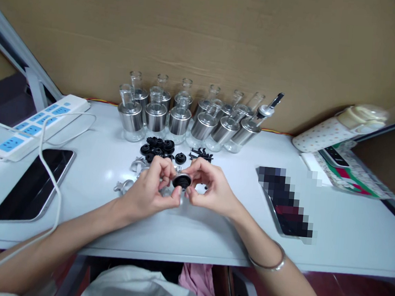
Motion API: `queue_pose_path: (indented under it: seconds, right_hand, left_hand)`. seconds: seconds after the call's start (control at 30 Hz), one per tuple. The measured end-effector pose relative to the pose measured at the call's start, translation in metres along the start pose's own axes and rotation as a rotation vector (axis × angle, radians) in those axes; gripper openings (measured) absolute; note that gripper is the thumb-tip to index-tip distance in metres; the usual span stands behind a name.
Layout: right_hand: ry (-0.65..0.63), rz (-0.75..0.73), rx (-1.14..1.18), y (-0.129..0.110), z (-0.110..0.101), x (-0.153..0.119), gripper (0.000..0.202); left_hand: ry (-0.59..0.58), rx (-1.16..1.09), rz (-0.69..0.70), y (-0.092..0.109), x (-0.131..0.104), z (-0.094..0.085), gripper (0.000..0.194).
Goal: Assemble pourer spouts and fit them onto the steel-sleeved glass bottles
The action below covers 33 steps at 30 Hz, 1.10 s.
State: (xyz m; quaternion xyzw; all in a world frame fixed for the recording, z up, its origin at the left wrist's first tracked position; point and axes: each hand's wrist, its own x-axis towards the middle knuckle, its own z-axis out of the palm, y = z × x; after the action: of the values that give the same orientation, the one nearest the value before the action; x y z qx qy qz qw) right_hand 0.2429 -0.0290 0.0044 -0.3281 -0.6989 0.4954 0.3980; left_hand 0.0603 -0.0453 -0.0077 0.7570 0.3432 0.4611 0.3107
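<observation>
My left hand and my right hand meet above the table, fingertips pinched on a metal pourer cap with a black ribbed stopper. The stopper side faces me; the far side of the cap is mostly hidden by my fingers. Just beyond lies a pile of black rubber stoppers, with a single stopper apart from it. Small black levers lie behind my right hand. Loose silvery metal caps rest beside my left hand, partly covered by it.
Two rows of glass bottles with metal sleeves stand at the back; one carries a pourer. Phones lie left and right. A power strip with a white cable is at left, a dotted flask at right.
</observation>
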Motion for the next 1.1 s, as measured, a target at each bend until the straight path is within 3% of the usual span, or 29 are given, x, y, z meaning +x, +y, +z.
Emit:
queue_pose_path:
  seconds: [0.27,0.6,0.9,1.1]
  right_hand:
    - [0.082,-0.036,0.101,0.005,-0.005,0.003,0.028]
    - [0.081,-0.112,-0.049,0.002,-0.010,0.003,0.030]
    - [0.157,-0.162,-0.130,0.007,-0.011,0.002,0.020]
    - [0.167,-0.176,-0.116,0.003,-0.012,0.004,0.014]
  left_hand:
    - [0.034,0.099,0.024,0.002,0.005,-0.002,0.026]
    - [0.055,0.209,0.106,0.004,0.005,-0.003,0.027]
    - [0.032,0.221,0.132,0.001,0.006,-0.003,0.032]
    - [0.047,0.274,0.188,0.000,0.006,-0.005,0.024]
